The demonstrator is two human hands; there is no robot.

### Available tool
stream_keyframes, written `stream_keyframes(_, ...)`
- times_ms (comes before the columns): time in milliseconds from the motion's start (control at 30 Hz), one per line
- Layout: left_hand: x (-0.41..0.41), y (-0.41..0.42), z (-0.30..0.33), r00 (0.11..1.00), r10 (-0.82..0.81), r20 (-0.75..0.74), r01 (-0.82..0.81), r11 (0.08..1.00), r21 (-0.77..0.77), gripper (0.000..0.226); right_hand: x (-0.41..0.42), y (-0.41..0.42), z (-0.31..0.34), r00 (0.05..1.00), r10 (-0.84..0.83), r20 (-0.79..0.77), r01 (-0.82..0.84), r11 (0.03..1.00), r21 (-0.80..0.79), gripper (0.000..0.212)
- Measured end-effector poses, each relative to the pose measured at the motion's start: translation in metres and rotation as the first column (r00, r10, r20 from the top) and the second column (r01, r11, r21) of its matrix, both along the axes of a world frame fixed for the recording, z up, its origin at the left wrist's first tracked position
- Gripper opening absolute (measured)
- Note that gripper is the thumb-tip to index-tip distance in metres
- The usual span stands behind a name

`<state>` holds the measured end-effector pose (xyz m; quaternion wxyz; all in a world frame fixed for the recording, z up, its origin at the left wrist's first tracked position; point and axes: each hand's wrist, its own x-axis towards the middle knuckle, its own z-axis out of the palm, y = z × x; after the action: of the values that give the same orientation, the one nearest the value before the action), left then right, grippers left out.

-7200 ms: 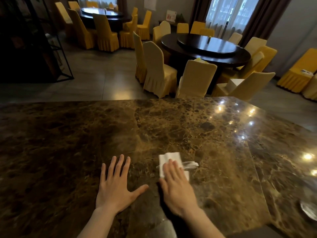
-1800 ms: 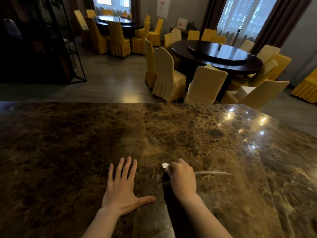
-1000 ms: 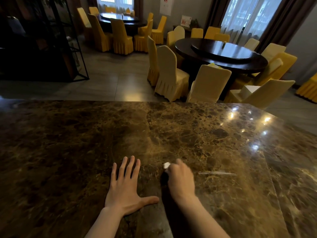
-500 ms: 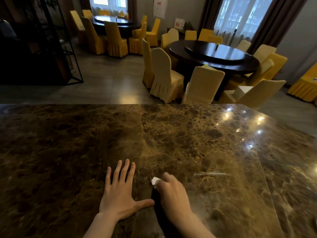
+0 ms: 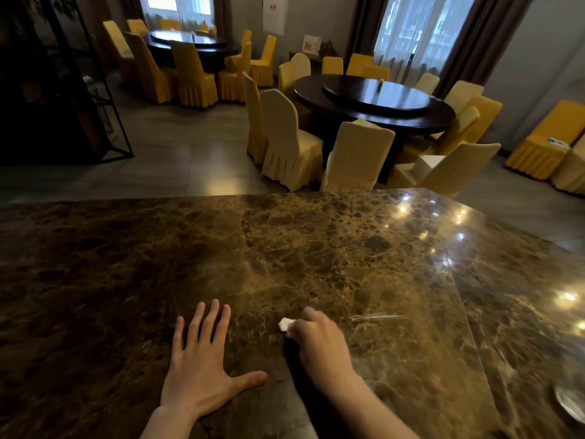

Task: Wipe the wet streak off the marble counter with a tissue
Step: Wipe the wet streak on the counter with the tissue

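Two hands work the brown marble tabletop: left hand flat, right hand clutching balled white tissue; wadded, it may miss the thin wet streak rightward.

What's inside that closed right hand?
A white tissue pokes out beside the right hand fingers; the rest is covered by the fist, so its full shape cannot be seen.

The tissue is mostly buried in the curled right hand — only a white corner shows. The surface runs off the left, right and bottom edges, and both forearms are cut off at the bottom — a shiny object at the right edge is too cropped to identify.
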<state>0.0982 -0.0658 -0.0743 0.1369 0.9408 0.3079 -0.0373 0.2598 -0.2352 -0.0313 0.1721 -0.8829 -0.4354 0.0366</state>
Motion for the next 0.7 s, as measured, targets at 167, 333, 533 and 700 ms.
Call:
stream_keyframes(167, -0.001, -0.002, 0.004, 1.000, -0.006, -0.002, 0.006, 1.000, -0.008, 0.149, 0.054, -0.033, 0.015, 0.968, -0.251, -0.024, 0.252, 0.966, 0.060, 0.012)
stream_keyframes(333, -0.001, -0.001, 0.002, 1.000, -0.008, -0.007, 0.008, 1.000, 0.011, 0.148, 0.117, -0.086, 0.032, 0.786, -0.616, -0.050, 0.609, 0.758, 0.235, 0.015)
stream_keyframes(533, 0.000, -0.001, -0.001, 1.000, -0.003, 0.026, 0.003, 1.000, 0.016, 0.147, 0.123, -0.101, 0.019, 0.712, -0.700, -0.052, 0.699, 0.714, -0.032, 0.015)
stream_keyframes(700, 0.001, -0.001, -0.001, 1.000, 0.002, 0.018, -0.002, 1.000, 0.021, 0.147, 0.053, -0.043, 0.010, 0.835, -0.544, -0.084, 0.549, 0.834, 0.056, 0.015)
